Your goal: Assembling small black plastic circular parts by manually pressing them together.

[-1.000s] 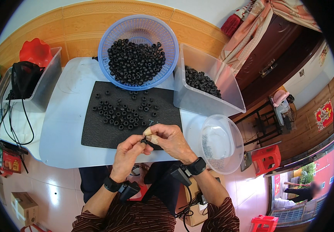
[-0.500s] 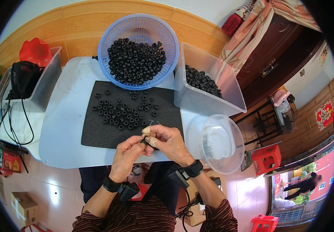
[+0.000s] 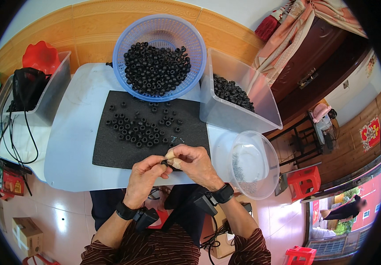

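Note:
A small black ring-shaped part (image 3: 164,163) is pinched between the thumb and fingers of my left hand (image 3: 144,177), just over the near edge of a black mat (image 3: 104,152). My right hand (image 3: 195,167) meets it there, its taped thumb and forefinger closed together against the part. Whatever lies between those right fingertips is too small to make out. Beyond my hands, many loose black ring-shaped parts (image 3: 138,131) are spread on the mat. Several tiny shiny pieces (image 3: 173,139) lie on the mat by my right fingers.
A blue basket (image 3: 116,66) of black parts stands at the mat's far side. Right of it is a clear bin (image 3: 230,115) with more. A round clear tub (image 3: 275,170) holds tiny metallic pieces at the table's right edge. Another bin (image 3: 58,95) stands left.
My right fingertips have drawn slightly apart from the left ones and shifted a little, showing more of the black part. My left hand keeps its pinch.

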Tool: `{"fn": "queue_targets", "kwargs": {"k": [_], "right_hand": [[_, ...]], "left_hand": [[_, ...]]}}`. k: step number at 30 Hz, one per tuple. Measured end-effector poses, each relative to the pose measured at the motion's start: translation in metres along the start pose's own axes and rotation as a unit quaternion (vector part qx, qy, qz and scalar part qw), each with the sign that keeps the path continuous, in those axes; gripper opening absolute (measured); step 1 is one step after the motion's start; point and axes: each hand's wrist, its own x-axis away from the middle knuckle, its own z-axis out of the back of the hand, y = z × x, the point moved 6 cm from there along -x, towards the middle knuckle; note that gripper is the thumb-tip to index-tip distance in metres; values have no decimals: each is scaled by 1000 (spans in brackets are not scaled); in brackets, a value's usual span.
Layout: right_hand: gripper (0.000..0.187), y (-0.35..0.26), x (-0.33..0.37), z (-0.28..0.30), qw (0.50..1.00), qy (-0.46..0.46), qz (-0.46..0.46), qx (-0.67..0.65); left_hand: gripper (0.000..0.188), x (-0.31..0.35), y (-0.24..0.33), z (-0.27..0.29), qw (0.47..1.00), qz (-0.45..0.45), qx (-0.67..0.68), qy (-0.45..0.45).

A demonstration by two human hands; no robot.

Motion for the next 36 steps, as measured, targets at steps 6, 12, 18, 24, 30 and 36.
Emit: {"fn": "queue_targets", "kwargs": {"k": [6, 12, 18, 24, 30, 36], "right_hand": [[11, -7, -4, 3, 998, -35, -30, 51], [14, -11, -8, 10, 998, -32, -9, 50], [15, -16, -7, 3, 993, -55, 55, 85], [22, -4, -7, 1, 998, -50, -5, 36], [21, 3, -1, -3, 999, -27, -23, -17], [19, 5, 2, -6, 999, 5, 14, -46]], "left_hand": [[20, 0, 3, -4, 1000, -4, -4, -2], [19, -2, -6, 0, 1000, 3, 24, -2], [21, -3, -7, -2, 999, 3, 53, -2], [22, -3, -8, -1, 999, 3, 34, -4], [21, -6, -8, -3, 998, 0, 54, -8], [20, -4, -8, -7, 994, -13, 106, -1]]}}
